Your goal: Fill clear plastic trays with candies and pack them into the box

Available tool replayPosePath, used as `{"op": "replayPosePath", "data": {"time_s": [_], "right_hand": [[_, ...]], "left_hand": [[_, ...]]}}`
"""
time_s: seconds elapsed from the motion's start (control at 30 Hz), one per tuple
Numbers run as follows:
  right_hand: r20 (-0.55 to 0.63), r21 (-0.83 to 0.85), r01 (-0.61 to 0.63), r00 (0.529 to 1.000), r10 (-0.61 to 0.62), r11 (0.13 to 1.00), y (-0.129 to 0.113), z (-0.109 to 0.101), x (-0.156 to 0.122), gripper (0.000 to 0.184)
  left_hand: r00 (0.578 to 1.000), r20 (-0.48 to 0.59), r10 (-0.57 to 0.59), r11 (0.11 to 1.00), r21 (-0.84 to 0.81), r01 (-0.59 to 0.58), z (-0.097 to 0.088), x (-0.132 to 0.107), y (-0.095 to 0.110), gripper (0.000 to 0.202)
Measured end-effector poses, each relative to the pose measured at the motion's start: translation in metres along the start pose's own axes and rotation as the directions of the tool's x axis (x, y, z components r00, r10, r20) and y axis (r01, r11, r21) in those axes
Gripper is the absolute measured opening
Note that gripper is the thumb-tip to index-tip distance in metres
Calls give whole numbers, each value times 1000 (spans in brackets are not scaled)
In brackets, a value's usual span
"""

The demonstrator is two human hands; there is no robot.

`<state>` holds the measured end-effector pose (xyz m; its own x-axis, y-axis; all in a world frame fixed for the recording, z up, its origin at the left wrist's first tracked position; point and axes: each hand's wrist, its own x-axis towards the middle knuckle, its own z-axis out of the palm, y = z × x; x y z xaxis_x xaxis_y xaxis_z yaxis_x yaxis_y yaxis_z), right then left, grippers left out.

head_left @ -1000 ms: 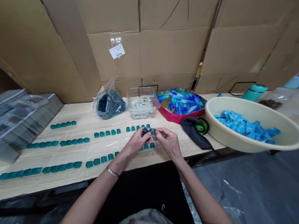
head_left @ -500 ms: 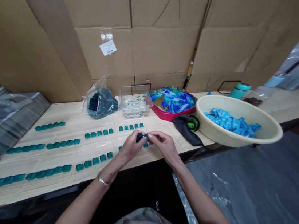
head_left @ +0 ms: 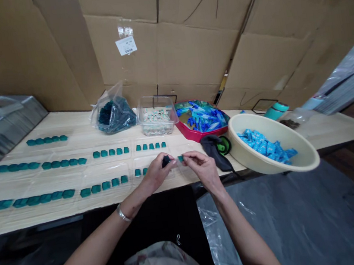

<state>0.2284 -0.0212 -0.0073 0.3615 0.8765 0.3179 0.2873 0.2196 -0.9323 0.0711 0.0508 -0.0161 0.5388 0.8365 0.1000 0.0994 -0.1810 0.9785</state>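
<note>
Two hands work small teal pieces over a wooden tabletop (head_left: pixel 81 175), at lower centre of the frame.

The left hand (head_left: pixel 156 174) is curled closed around a dark piece (head_left: pixel 166 161), with a metal bracelet (head_left: pixel 121 213) on its wrist. The right hand (head_left: pixel 203 168) pinches a small teal piece (head_left: pixel 180 158) between its fingertips, just apart from the dark piece. Rows of teal blocks (head_left: pixel 105 185) run across the tabletop to the left and just beyond the hands. Along the far edge stand a plastic bag of dark pieces (head_left: pixel 114 114), a clear plastic box (head_left: pixel 156 115) and a red tray (head_left: pixel 190 133) of blue items. At right, a beige basin (head_left: pixel 250 118) holds blue packets (head_left: pixel 263 147), with a black pouch (head_left: pixel 215 153) beside it.
</note>
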Motion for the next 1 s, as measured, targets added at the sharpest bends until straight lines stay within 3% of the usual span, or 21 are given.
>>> {"op": "replayPosePath", "data": {"time_s": [0.07, 0.17, 0.3, 0.43, 0.57, 0.77, 0.87, 1.0], "right_hand": [[-17, -183, 177, 983, -183, 967, 6, -10, 15, 12], [125, -395, 377, 926, -357, 838, 21, -19, 40, 14], [354, -469, 522, 850, -389, 713, 47, -20, 62, 21], [460, -482, 594, 797, -391, 644, 63, -18, 69, 22], [472, -492, 576, 806, -357, 653, 66, -16, 71, 21], [463, -470, 450, 858, -222, 760, 61, -15, 73, 19], [412, -430, 401, 884, -219, 809, 47, -12, 70, 20], [323, -297, 312, 922, -212, 902, 12, 3, 55, 20]], "left_hand": [[996, 49, -72, 988, -131, 77, -5, -4, 1, 23], [989, 109, -103, 945, -299, 131, -12, -11, 2, 27], [980, 128, -150, 894, -405, 190, -19, -19, 4, 28], [970, 132, -205, 858, -452, 243, -24, -24, 9, 28], [945, 185, -268, 801, -502, 326, -26, -28, 12, 26], [927, 198, -319, 635, -681, 364, -24, -21, 12, 30], [907, 219, -360, 563, -724, 399, -23, -13, 12, 40], [914, 245, -324, 577, -715, 395, -21, -5, 11, 47]]}}
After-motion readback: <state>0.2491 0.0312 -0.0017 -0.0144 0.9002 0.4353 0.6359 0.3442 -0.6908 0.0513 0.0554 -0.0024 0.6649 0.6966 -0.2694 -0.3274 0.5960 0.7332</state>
